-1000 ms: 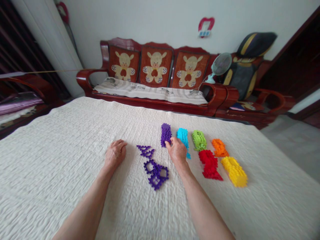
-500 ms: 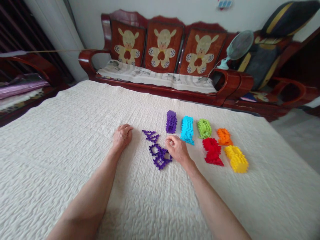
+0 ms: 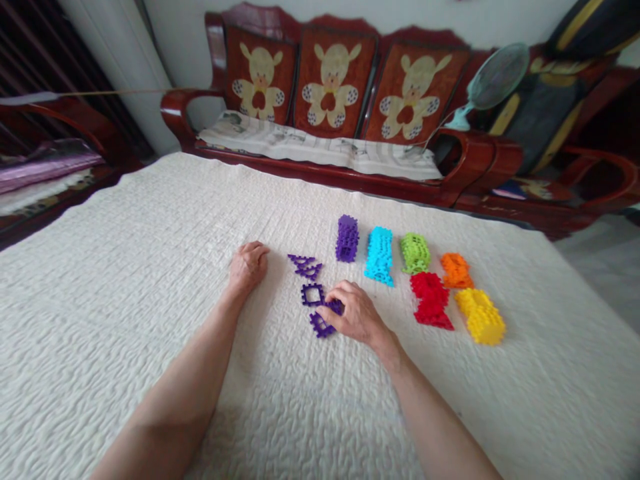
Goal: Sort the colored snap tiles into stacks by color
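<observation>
My right hand point(image 3: 354, 311) pinches a purple building piece point(image 3: 335, 306), its thumb and fingers partly covering it. Just beside lies a purple square frame piece point(image 3: 313, 295) with notched edges. Another purple notched piece point(image 3: 323, 326) lies nearer to me, under the thumb's side. Farther back are purple triangular pieces point(image 3: 306, 267), between my two hands. My left hand point(image 3: 249, 267) rests on the white quilted cover point(image 3: 150, 280) with its fingers curled in, and nothing shows in it.
Stacks of notched pieces stand to the right: purple point(image 3: 347, 238), light blue point(image 3: 379, 255), green point(image 3: 415, 253), orange point(image 3: 456, 270), red point(image 3: 431, 300) and yellow point(image 3: 481, 316). Behind the covered table is a wooden sofa point(image 3: 310, 175) with a fan point(image 3: 499, 77) on it.
My right hand has moved slightly down and its fingers have come over the purple pieces. The square frame piece now lies apart from the others. My left hand stays in place.
</observation>
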Motion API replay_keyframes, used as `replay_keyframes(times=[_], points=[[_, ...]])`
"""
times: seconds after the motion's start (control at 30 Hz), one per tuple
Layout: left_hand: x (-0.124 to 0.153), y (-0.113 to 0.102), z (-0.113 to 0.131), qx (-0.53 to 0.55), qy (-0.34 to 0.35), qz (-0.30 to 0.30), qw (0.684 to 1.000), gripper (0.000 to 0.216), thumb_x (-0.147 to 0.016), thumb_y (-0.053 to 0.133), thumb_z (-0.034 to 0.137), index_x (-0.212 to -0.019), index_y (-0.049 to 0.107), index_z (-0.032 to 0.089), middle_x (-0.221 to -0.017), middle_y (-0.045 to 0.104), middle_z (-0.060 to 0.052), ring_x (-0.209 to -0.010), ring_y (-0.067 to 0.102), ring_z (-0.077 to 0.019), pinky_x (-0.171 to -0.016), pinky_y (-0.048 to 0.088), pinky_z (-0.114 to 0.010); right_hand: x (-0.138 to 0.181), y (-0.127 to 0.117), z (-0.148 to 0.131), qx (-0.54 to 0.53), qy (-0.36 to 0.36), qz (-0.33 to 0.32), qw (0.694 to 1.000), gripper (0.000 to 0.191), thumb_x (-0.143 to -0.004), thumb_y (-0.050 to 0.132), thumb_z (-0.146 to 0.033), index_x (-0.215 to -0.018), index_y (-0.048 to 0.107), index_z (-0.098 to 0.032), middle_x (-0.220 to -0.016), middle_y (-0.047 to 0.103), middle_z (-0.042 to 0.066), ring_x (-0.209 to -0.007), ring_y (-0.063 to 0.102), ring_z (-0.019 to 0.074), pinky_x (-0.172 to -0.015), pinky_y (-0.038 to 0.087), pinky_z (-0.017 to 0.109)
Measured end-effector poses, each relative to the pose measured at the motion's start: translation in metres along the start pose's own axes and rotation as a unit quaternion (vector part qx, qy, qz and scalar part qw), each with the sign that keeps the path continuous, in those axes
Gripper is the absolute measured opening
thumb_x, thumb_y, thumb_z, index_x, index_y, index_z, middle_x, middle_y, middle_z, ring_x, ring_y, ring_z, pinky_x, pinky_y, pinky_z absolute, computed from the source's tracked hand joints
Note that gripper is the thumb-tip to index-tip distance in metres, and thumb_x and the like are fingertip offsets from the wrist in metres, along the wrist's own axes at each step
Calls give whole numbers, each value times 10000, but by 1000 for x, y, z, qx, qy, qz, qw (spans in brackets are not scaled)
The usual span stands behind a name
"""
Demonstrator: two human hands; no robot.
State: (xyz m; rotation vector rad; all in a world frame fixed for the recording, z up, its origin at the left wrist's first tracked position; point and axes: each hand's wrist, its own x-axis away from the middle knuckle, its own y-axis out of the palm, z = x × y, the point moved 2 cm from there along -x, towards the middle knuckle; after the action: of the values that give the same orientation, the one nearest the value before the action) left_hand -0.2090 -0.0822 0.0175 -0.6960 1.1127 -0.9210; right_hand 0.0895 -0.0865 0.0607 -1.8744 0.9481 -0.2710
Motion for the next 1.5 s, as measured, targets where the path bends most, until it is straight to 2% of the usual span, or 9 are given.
replay_keyframes(times=[0.1,0.3,0.57,0.73,0.9,1.1,1.27,1.4,1.5], points=[[0,-1,1,2,-2,0,1000,291,-850,406,203,-933,684,194,-1084,678,-73,-982,611,-201,-935,481,-355,-4,-3,1,-23,14,15,1000,278,-888,561,-403,-711,636,-202,-815,622,36,-835,587,169,-808,439,292],[1,0,0,9,-9,1,1000,290,-846,399,202,-925,678,205,-1074,677,-65,-983,606,-202,-942,459,-341,-28,10,0,28,82,26,996,173,-853,584,-299,-963,662,-192,-878,632,57,-823,598,174,-768,444,276],[2,2,-2,19,-18,2,1000,297,-851,396,214,-937,680,223,-1105,671,-54,-1026,595,-198,-967,453,-335,-40,14,4,40,64,1,997,41,-767,591,-168,-753,619,-194,-802,617,31,-753,572,148,-713,426,250],[1,2,0,22,-13,2,1000,297,-851,394,209,-930,680,219,-1086,674,-64,-1004,602,-205,-957,462,-344,-35,3,16,-82,79,9,993,40,-752,565,-193,-722,592,-196,-653,608,-28,-600,539,112,-602,399,219],[1,2,-1,17,-11,7,1000,287,-855,396,205,-923,675,222,-1078,676,-57,-997,605,-202,-949,462,-339,-33,-6,28,-210,129,31,969,159,-745,566,-272,-877,611,-194,-714,649,-22,-631,596,127,-596,451,224],[1,4,-3,8,0,15,1000,294,-865,400,210,-921,689,209,-1075,680,-65,-973,615,-210,-933,468,-344,-26,-20,10,2,95,149,984,137,-787,505,-178,-872,611,-190,-859,645,57,-788,601,168,-740,456,275],[1,1,-1,13,2,18,1000,292,-864,396,212,-920,683,208,-1059,682,-63,-973,617,-206,-933,469,-343,-25,-24,-3,-10,63,123,990,87,-831,538,-233,-847,616,-198,-837,631,42,-761,590,155,-723,446,254],[0,1,0,18,4,15,1000,275,-855,393,213,-902,664,210,-1048,679,-68,-964,617,-210,-929,473,-355,-29,-34,15,-5,58,127,990,154,-860,500,-198,-815,647,-200,-774,627,21,-730,578,146,-709,424,244],[1,2,-1,21,2,18,1000,271,-854,388,212,-895,656,215,-1045,680,-66,-966,616,-212,-928,476,-355,-33,-33,28,21,34,76,996,161,-854,519,-174,-862,678,-197,-851,645,31,-771,593,144,-743,427,241]])
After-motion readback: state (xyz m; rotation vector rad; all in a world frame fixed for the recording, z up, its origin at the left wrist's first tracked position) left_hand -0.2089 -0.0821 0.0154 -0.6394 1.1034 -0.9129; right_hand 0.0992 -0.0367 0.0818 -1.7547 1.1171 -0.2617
